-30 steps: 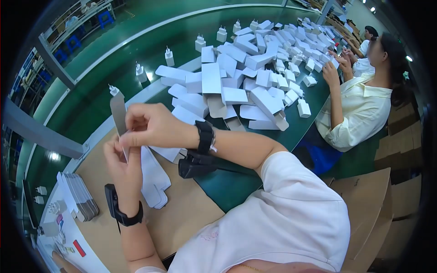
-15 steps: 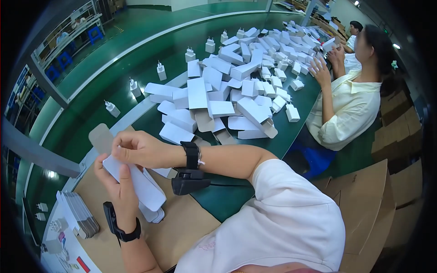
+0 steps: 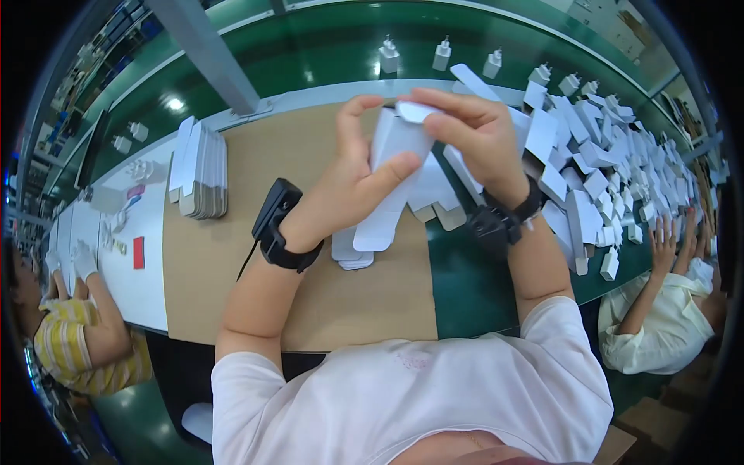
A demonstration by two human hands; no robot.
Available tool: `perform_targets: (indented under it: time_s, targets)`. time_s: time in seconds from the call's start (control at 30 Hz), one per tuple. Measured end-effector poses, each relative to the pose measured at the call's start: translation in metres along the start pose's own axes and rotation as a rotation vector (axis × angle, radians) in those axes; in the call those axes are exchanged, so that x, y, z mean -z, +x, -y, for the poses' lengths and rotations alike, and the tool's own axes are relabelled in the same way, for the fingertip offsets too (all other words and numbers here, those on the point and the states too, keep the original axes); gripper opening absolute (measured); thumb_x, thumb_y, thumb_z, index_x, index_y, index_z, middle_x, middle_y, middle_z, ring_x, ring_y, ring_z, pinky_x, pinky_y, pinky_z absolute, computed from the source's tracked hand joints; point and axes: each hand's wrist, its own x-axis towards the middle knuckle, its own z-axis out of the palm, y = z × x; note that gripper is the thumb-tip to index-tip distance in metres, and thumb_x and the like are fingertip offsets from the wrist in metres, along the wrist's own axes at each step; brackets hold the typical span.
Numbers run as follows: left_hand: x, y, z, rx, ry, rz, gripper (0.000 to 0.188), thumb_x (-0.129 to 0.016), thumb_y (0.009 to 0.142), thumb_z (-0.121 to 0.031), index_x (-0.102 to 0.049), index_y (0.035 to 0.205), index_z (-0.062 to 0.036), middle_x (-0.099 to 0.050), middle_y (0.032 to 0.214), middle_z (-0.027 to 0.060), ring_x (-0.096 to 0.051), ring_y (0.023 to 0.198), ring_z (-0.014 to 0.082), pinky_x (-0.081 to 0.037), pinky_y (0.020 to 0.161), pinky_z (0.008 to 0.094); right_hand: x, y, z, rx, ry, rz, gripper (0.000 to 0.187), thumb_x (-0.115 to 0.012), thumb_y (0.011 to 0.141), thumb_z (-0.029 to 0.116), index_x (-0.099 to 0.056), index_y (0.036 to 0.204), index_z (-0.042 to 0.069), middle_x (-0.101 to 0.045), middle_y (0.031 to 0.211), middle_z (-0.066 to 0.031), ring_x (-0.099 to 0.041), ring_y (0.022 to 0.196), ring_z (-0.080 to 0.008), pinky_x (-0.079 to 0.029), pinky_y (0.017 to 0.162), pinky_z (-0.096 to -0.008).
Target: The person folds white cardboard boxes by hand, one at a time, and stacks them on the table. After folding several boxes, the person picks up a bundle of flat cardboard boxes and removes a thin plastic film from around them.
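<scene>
A small white cardboard box [image 3: 401, 143] is raised above the brown cardboard mat in front of me. My left hand [image 3: 349, 182] grips its body, thumb across the near face. At the box's upper end, my right hand [image 3: 484, 139] pinches the white end flap [image 3: 415, 112] between thumb and fingers. The flap is partly folded over; the inside of the box is hidden. Beneath my hands lie several flattened white cartons [image 3: 376, 230], partly covered by my left hand and the box. Both my wrists carry black strapped devices.
A stack of flat cartons [image 3: 205, 167] stands on the mat [image 3: 248, 302]. White plug chargers [image 3: 389, 58] line the far edge. White boxes [image 3: 577, 213] and chargers [image 3: 610, 263] pile up at right. Co-workers sit at left [image 3: 85, 333] and right [image 3: 659, 325]. A grey post [image 3: 205, 54] rises beyond.
My view has swung left, bringing the left co-worker into sight. My right hand has shifted to the box's right side, and the flap that stood up is now bent over the end.
</scene>
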Motion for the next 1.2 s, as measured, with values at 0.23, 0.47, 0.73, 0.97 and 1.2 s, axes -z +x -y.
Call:
perform_targets:
  time_s: [0.23,0.47,0.73,0.97,1.2]
  targets:
    - [0.004,-0.002,-0.010,-0.052,0.155,-0.004,0.067,-0.058,0.086,-0.024,-0.010,0.127,-0.0016,-0.057,0.092,0.0151,-0.058,0.082,0.0173,-0.047,0.068,0.0277,0.002,0.004,0.004,-0.068,-0.021,0.068,0.025,-0.056,0.083,0.008,-0.062,0.105,-0.002,-0.063,0.103,-0.0127,-0.059,0.091,-0.0160,-0.046,0.081,-0.0260]
    - [0.002,0.007,0.002,-0.097,0.106,0.003,0.067,-0.057,0.087,-0.023,-0.008,0.128,-0.0032,-0.057,0.090,0.0130,-0.057,0.082,0.0161,-0.046,0.070,0.0267,0.007,0.003,-0.006,0.067,-0.115,0.134,0.023,-0.060,0.082,0.007,-0.063,0.103,-0.003,-0.061,0.108,-0.0131,-0.059,0.095,-0.0160,-0.046,0.081,-0.0253]
    - [0.031,-0.017,0.017,0.410,1.162,-0.053,0.079,-0.073,0.068,-0.036,-0.038,0.123,0.0095,-0.059,0.097,0.0274,-0.060,0.087,0.0379,-0.048,0.073,0.0386,0.133,-0.010,0.035,0.501,-1.305,-0.778,0.020,-0.065,0.072,0.010,-0.068,0.092,0.010,-0.064,0.103,-0.0078,-0.062,0.077,-0.0169,-0.049,0.064,-0.0250]
    - [0.035,-0.018,0.024,0.642,0.821,0.010,0.080,-0.078,0.060,-0.021,-0.039,0.122,0.0116,-0.061,0.092,0.0234,-0.062,0.077,0.0291,-0.050,0.070,0.0319,0.115,-0.004,0.020,0.357,-1.319,-0.645,0.018,-0.065,0.075,0.020,-0.068,0.089,0.008,-0.066,0.082,-0.0064,-0.061,0.069,-0.0177,-0.048,0.063,-0.0281]
    - [0.035,-0.017,0.014,0.398,0.567,-0.282,0.035,-0.072,0.068,-0.009,-0.055,0.095,0.0063,-0.062,0.076,0.0097,-0.059,0.068,0.0140,-0.048,0.059,0.0252,0.028,0.004,0.002,0.084,-0.736,-0.079,0.019,-0.064,0.079,0.019,-0.066,0.090,0.004,-0.065,0.075,-0.0084,-0.059,0.064,-0.0144,-0.047,0.060,-0.0244]
